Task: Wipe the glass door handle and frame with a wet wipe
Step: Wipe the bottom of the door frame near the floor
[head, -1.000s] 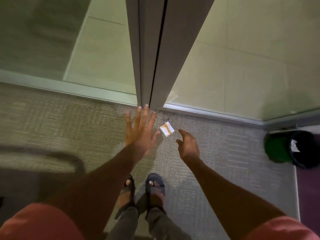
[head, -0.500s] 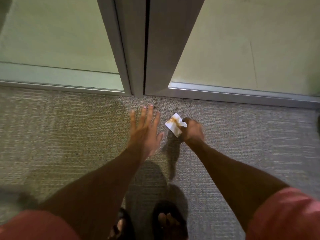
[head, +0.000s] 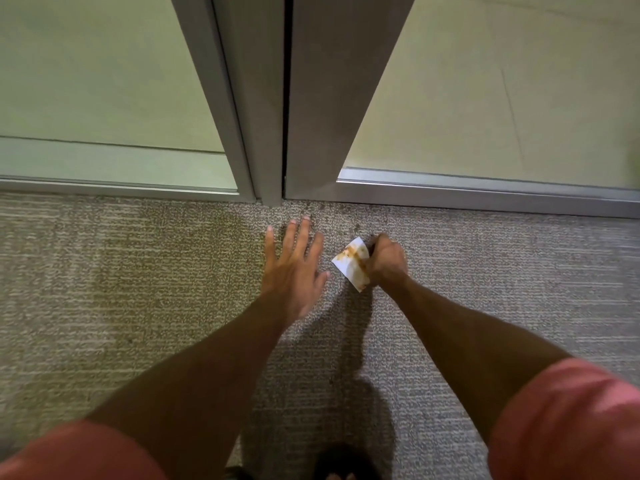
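Wet wipe [head: 351,263], long axis diagonal

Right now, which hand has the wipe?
The right hand, closed on the stained white wipe just above the carpet. The left hand is open, fingers spread, holding nothing.

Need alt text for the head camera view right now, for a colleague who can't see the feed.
Seen from above, the right hand pinches a white wet wipe streaked with brown dirt, low over the grey carpet near the foot of the metal door frame. The left hand is spread open and empty beside it. Glass panels flank the frame.
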`<state>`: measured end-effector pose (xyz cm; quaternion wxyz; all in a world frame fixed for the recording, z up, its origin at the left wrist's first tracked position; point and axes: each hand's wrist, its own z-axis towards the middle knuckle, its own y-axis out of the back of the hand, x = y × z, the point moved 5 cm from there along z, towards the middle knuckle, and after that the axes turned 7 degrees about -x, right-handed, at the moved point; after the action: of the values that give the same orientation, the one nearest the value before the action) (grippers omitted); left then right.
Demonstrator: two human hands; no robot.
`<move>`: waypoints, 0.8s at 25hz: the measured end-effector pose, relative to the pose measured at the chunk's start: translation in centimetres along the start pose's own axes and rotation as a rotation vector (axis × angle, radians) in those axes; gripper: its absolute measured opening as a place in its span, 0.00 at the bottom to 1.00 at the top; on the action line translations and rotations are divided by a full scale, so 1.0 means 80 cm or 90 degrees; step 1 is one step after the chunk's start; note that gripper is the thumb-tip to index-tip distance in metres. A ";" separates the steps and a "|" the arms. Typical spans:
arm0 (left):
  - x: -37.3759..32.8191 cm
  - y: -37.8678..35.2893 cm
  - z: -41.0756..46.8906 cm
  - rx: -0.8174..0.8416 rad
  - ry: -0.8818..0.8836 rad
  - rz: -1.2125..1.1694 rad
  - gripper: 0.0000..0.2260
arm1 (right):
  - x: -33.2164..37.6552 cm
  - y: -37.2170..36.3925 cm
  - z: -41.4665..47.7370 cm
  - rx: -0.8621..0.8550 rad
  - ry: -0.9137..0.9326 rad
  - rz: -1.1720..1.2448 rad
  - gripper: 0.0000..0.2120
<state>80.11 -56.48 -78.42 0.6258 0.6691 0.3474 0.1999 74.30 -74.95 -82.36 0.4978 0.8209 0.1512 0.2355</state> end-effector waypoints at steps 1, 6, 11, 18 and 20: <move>0.002 0.004 0.001 -0.006 0.000 0.003 0.32 | 0.001 0.002 0.000 0.020 -0.008 -0.013 0.11; -0.001 0.054 -0.008 0.000 0.002 0.023 0.33 | 0.015 0.045 -0.022 0.103 -0.048 0.088 0.11; -0.013 0.186 -0.039 -0.001 0.012 0.024 0.32 | 0.053 0.166 -0.094 0.142 -0.093 0.328 0.05; -0.041 0.494 -0.086 -0.022 0.081 0.049 0.31 | 0.151 0.414 -0.251 0.228 -0.138 0.742 0.10; -0.055 0.584 -0.100 -0.052 0.093 0.047 0.30 | 0.179 0.484 -0.294 0.247 -0.147 0.822 0.10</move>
<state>81.56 -52.90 -30.94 0.6176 0.6392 0.3589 0.2850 74.28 -68.24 -35.32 0.1145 0.8408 -0.3835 0.3646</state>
